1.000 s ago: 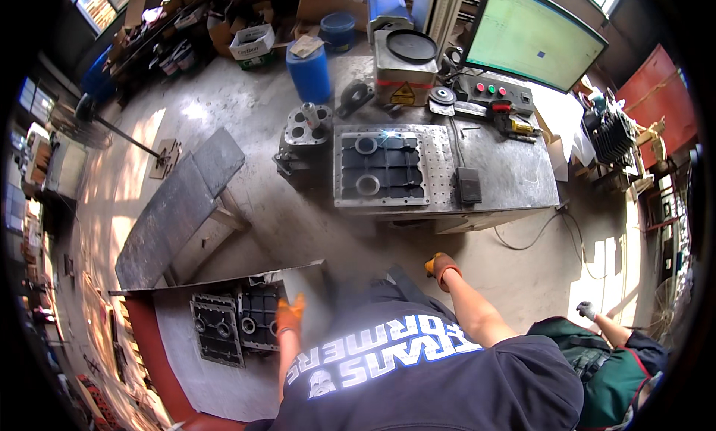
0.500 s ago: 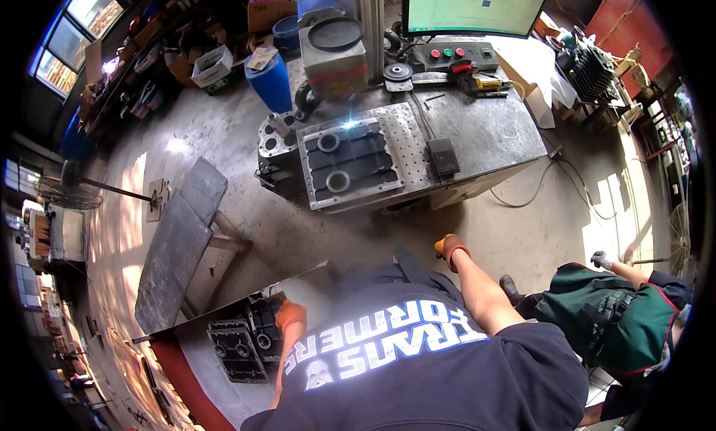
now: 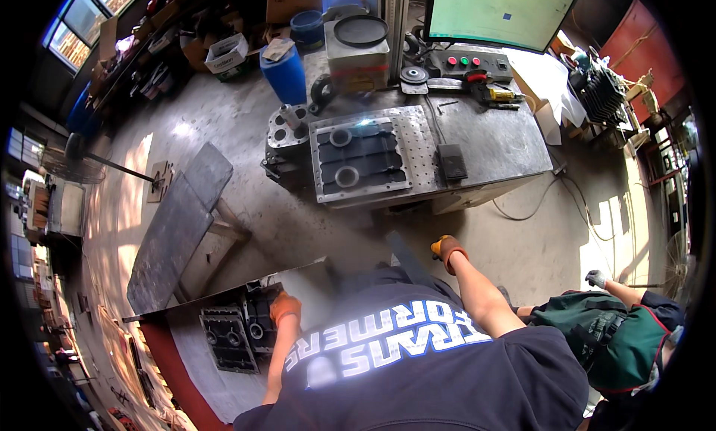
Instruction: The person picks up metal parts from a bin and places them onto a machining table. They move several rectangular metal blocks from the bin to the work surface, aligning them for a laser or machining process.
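Note:
My left hand [image 3: 285,309], in an orange glove, is closed at the upper edge of a dark metal cover casting [image 3: 258,317] with a round opening. This casting sits on a low work surface at the lower left. Against its left side lies a similar dark casting [image 3: 227,338] with two round openings and a bolt-hole flange. My right hand [image 3: 447,252], in an orange and yellow glove, hangs over the floor with its fingers curled in, and nothing shows in it. Between my body and that hand runs a dark flat strip [image 3: 409,261] that I cannot identify.
Ahead, a metal bench [image 3: 492,144] bears a framed casting [image 3: 361,156] with a bright spot on its far edge, and a monitor [image 3: 498,17]. A slanted dark panel [image 3: 183,226] stands left. At right is a person in a green apron [image 3: 597,334]. A cable [image 3: 522,216] crosses the floor.
The whole view has shifted slightly. My left hand stays at the same casting, and my right hand is still curled. More of the dark strip beside my body now shows.

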Action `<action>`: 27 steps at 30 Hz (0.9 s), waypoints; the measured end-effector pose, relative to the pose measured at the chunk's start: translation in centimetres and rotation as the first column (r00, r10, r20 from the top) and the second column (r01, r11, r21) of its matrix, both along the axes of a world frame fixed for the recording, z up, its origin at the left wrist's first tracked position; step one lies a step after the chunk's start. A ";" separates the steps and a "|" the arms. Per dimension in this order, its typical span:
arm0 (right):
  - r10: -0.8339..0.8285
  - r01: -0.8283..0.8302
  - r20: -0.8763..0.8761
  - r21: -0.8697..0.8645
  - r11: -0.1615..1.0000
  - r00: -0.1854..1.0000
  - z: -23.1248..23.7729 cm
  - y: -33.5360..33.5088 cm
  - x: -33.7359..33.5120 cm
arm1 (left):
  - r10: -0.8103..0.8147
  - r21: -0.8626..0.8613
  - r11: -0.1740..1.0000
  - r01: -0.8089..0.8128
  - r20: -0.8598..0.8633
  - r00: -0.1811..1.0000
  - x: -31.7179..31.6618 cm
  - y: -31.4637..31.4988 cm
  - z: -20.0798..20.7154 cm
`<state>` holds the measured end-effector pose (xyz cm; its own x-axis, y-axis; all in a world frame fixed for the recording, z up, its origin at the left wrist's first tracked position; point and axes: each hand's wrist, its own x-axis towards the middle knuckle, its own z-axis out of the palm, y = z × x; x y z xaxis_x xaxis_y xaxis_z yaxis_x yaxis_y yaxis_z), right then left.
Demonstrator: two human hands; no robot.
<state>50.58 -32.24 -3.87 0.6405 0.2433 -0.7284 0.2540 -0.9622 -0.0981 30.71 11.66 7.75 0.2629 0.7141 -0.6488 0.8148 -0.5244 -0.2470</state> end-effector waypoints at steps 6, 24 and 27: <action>-0.128 0.129 0.046 -0.009 0.992 0.991 1.1 0.3 -0.4 | 0.025 0.008 1.000 -0.025 -0.007 1.000 -0.2 0.4 -0.8; -0.332 0.328 -0.099 -0.050 0.943 0.938 3.0 1.0 -0.3 | 0.035 -0.025 0.999 -0.035 -0.015 0.999 0.1 0.4 0.0; -0.364 0.362 -0.087 -0.039 0.931 0.927 2.7 1.2 -0.1 | 0.029 -0.023 0.999 -0.029 -0.003 1.000 -0.2 0.5 -0.2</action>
